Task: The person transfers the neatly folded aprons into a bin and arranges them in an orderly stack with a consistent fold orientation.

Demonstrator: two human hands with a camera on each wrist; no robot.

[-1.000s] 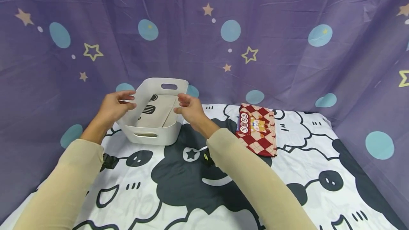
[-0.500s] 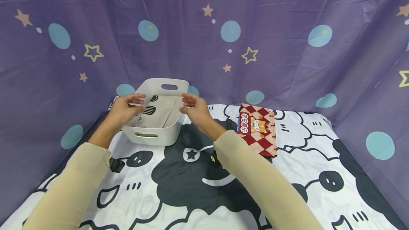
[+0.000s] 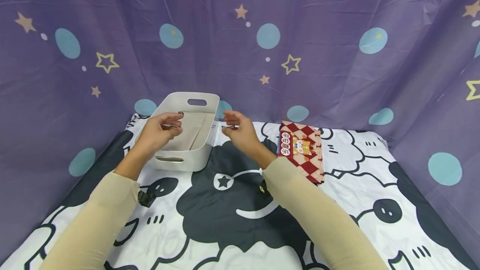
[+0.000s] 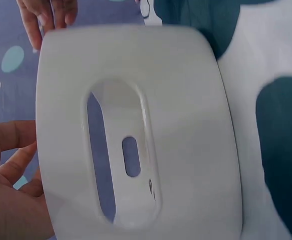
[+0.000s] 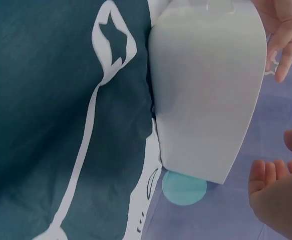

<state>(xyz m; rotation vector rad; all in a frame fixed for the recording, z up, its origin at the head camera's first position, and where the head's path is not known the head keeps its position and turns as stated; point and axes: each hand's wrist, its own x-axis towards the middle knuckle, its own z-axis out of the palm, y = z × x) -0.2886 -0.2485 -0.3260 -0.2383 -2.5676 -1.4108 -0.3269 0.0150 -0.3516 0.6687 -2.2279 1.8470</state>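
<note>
Purple curtain (image 3: pixel 330 78); wht bin (image 3: pixel 197 162) (smooth, rnd-cornered)

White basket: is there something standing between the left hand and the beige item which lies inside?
Nothing visible does: the left hand hangs above the open white basket, and the beige item lies inside.

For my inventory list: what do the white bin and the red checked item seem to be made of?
White bin: probably plastic, smooth satin finish; its rounded form looks moulded. Red checked item: perhaps fabric or flexible film, fairly matte; flat printed face fits both.
</note>
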